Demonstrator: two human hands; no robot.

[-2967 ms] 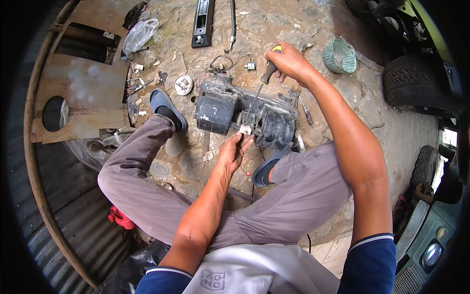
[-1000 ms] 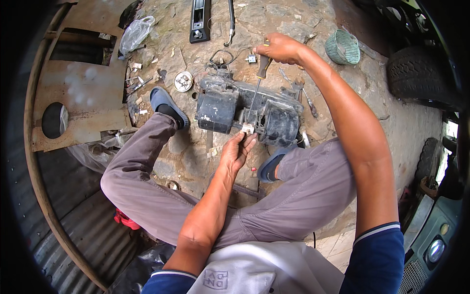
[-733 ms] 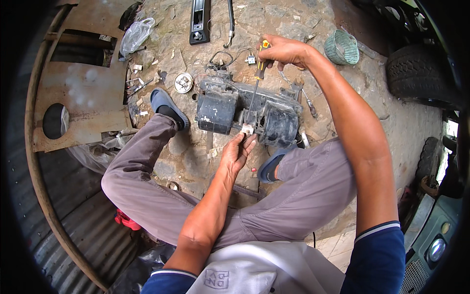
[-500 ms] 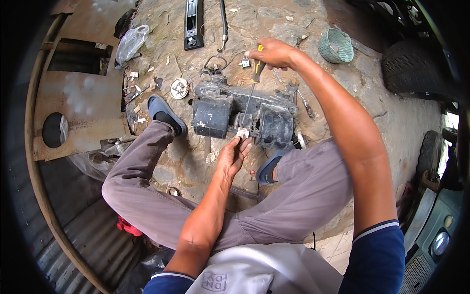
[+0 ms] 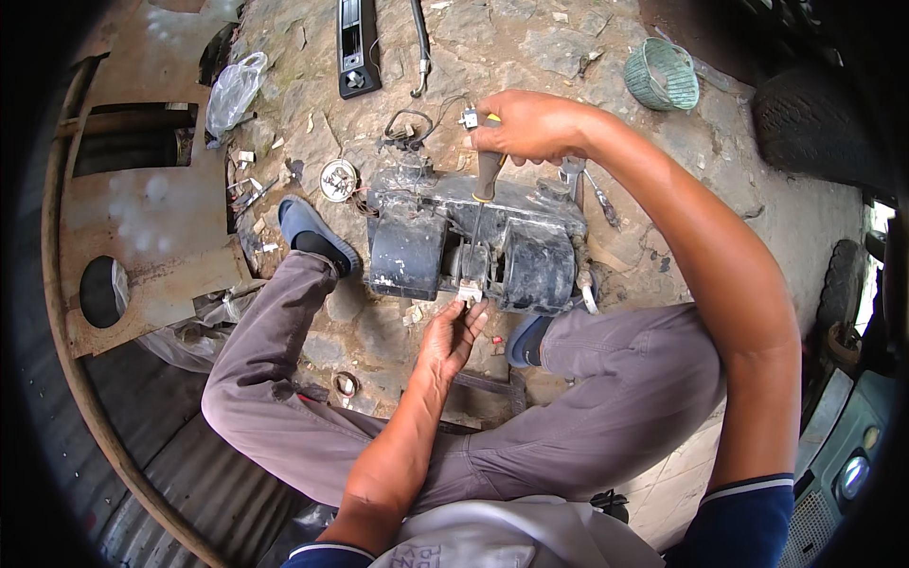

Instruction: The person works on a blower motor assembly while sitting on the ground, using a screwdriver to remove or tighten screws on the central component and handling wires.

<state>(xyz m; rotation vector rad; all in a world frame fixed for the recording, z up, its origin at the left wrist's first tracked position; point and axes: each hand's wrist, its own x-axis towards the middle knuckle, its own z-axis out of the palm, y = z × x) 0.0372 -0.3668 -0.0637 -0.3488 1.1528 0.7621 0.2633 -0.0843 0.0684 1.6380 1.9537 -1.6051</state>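
Observation:
Between my feet lies a dusty black blower unit [image 5: 409,248] with two rounded housings and a motor part in the gap between them. My right hand [image 5: 530,128] is closed round the handle of a yellow-and-black screwdriver [image 5: 487,178]. The screwdriver's long shaft slants down into that gap. At the near edge of the unit, my left hand [image 5: 453,336] pinches a small white connector [image 5: 470,291] between its fingertips. The shaft's tip reaches close to this connector; whether they touch I cannot tell.
Beyond the unit lie a long black panel [image 5: 358,52], a black hose [image 5: 421,57] and a green basket [image 5: 661,76]. A round white-rimmed part [image 5: 338,180] sits by my left foot. Wrenches and a tool [image 5: 602,201] lie right. A rusty metal sheet [image 5: 170,218] stands left, a tyre [image 5: 805,133] far right.
My right hand has come lower and tilted over the screwdriver's handle. The left hand keeps its pinch on the white connector. The whole view has shifted slightly.

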